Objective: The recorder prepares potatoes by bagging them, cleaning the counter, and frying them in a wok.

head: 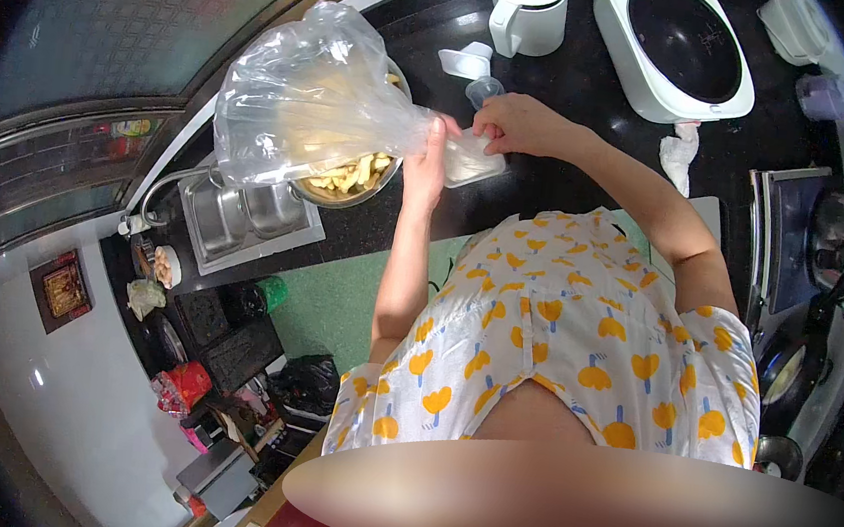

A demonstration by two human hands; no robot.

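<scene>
A large clear plastic bag (309, 95) bulges out on the left, over a metal bowl (333, 201) of pale yellow cut strips (351, 174). My left hand (431, 155) grips its gathered neck, thumb up. To the right of that hand lies a translucent, round-cornered container (476, 164) with something whitish in it; where bag plastic and container meet is unclear. My right hand (521, 125) is over its far edge, fingers curled together; what they pinch is hidden. Close beyond the fingertips is a small clear plastic cup (484, 90).
A white jug (530, 17) and a white, dark-topped appliance (682, 49) stand at the back of the black counter (549, 188). Near the cup lies a small white plastic piece (466, 60). A double steel sink (245, 218) is at left, a lidded pot (834, 239) at right.
</scene>
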